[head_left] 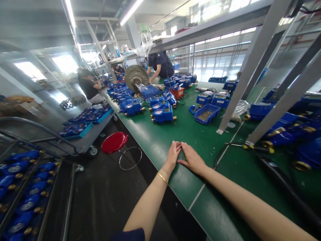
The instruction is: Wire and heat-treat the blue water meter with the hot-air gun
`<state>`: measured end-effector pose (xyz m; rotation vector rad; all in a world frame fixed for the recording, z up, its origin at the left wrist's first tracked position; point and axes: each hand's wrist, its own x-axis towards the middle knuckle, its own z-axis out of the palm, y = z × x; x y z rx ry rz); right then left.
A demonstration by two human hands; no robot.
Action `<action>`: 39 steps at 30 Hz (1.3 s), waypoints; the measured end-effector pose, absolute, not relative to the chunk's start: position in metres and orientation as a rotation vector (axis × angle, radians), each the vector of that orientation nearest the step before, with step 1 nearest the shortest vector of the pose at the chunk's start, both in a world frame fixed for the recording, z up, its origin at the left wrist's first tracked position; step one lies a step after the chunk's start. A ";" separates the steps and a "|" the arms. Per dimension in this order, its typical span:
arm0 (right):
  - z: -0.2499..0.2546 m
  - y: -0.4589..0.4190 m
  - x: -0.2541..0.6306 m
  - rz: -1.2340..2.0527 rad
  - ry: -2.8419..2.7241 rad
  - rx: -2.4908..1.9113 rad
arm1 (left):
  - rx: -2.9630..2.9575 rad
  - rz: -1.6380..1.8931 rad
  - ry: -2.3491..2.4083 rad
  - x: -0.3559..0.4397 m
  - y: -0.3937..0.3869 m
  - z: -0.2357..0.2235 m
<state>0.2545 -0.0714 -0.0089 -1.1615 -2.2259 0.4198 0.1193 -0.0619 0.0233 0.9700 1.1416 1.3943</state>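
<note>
My left hand [173,155] rests on the green tabletop [155,144] near its front edge, fingers stretched forward and slightly bent. Beside it, my right hand [192,159] lies with fingers extended and thumb apart; the fingertips of both hands nearly meet. I see nothing held in either one, though the small gap between the palms is partly hidden. Beyond them stand blue water meters [163,113] with brass ends. A blue bin [207,114] of small brass-coloured parts sits farther up the table.
Metal uprights [253,70] rise at the right, near a black-handled tool [265,149] and more meters. A red stool [114,142] and a loaded cart [87,134] stand left. A co-worker [160,65] leans over the far bench beside a tilted round metal pan [136,75].
</note>
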 end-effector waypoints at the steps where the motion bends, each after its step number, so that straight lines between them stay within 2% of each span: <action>1: -0.007 -0.068 0.253 0.421 -2.249 -1.130 | 0.939 1.431 1.158 0.110 -0.067 0.027; 4: 0.000 -0.065 0.252 0.450 -2.327 -1.003 | 0.849 1.619 1.270 0.076 -0.094 0.030; 9: 0.001 -0.085 0.261 0.488 -2.374 -0.899 | 0.757 1.852 1.588 0.052 -0.153 0.011; 14: 0.006 -0.086 0.239 0.485 -2.391 -0.894 | 1.104 1.687 1.680 0.074 -0.157 0.005; 19: 0.018 -0.073 0.206 0.560 -2.502 -0.702 | 1.293 1.527 1.765 0.088 -0.155 0.003; 25: 0.016 -0.102 0.255 0.600 -2.509 -0.729 | 1.446 1.471 1.814 0.102 -0.186 -0.005; 31: 0.014 -0.146 0.292 0.552 -2.393 -1.016 | 1.170 1.681 1.743 0.133 -0.212 -0.007; 35: 0.009 -0.147 0.267 0.509 -2.356 -1.084 | 0.893 1.764 1.673 0.139 -0.213 -0.011; 39: 0.012 -0.138 0.220 0.562 -2.412 -0.963 | 0.585 1.884 1.384 0.130 -0.194 -0.009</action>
